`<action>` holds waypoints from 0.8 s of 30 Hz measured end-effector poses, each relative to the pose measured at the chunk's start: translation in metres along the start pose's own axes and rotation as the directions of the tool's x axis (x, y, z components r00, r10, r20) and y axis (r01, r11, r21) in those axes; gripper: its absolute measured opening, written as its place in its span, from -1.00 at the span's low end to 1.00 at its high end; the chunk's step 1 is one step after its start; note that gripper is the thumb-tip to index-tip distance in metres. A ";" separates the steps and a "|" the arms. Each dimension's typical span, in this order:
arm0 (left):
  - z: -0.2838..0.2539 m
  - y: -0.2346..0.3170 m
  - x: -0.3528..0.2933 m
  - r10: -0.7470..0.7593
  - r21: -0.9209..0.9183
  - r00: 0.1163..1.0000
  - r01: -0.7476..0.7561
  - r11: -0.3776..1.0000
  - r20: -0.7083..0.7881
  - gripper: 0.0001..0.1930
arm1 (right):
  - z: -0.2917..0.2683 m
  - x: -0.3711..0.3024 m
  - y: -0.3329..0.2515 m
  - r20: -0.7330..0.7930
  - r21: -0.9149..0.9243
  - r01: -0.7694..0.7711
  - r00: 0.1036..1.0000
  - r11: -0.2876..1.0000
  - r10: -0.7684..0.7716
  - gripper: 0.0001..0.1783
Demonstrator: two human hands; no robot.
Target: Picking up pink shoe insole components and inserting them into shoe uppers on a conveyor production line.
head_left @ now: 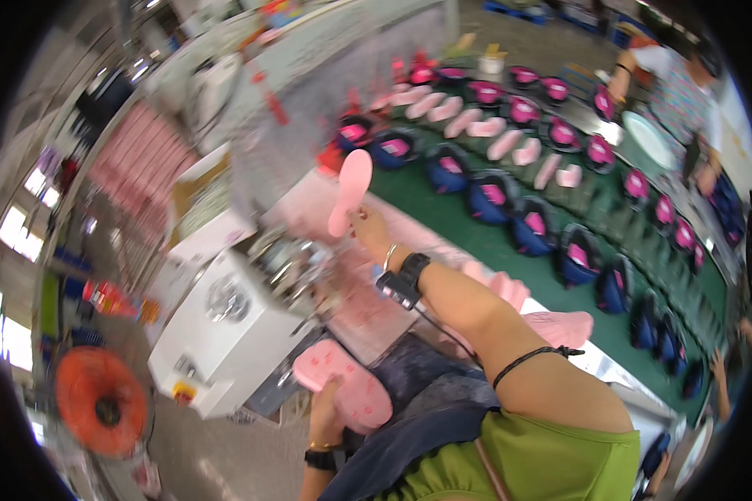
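Note:
My right hand [368, 225] reaches forward with its fingers pinched on the narrow end of a pink insole [353, 185], which stands up above the work surface. In front of my lap, my left hand [327, 407] grips a thicker pink sole piece [347, 380] with darker pink spots; I cannot tell whether it is one piece or several stacked. Between the two hands is a white machine [226, 321] with a metal working head [297, 263]. The bench surface [368, 296] beside it is dusted with pink.
On the right runs a green conveyor belt [443, 209] carrying rows of dark blue shoes [493, 199] with pink inside, and loose pink insoles [503, 146]. More pink pieces [560, 327] lie at its near edge. A co-worker [685, 100] stands beyond. An orange fan [102, 401] and an open carton [205, 200] are left.

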State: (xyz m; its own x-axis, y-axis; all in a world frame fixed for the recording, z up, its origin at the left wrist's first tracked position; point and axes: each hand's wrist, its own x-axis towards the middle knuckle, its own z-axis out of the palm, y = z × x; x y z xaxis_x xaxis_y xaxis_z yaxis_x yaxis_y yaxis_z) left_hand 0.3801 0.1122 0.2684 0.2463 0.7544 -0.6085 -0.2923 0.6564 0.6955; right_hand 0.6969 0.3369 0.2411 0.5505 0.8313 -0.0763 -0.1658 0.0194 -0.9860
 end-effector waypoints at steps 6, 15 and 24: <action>0.019 -0.002 0.011 -0.151 -0.063 0.984 0.157 0.986 0.099 -0.73 | -0.242 0.003 -0.027 -0.380 -0.159 0.001 0.923 0.987 -0.062 -0.79; 0.041 -0.010 0.026 -0.189 -0.001 0.978 0.190 0.982 0.089 -0.73 | -0.551 -0.026 -0.018 -0.710 -0.663 -0.360 0.579 0.657 -0.401 -0.60; 0.054 -0.006 0.011 -0.154 0.026 0.981 0.152 0.988 0.119 -0.69 | -0.311 -0.017 -0.031 -0.232 -0.274 0.095 0.959 0.957 -0.161 -0.84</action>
State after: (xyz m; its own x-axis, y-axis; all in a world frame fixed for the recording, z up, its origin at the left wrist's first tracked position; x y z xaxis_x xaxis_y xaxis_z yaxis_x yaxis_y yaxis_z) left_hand 0.4341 0.1168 0.2779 0.3963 0.6400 -0.6583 -0.2275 0.7631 0.6049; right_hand 0.9470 0.1490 0.2265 0.7445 0.6656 0.0516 0.1175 -0.0545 -0.9916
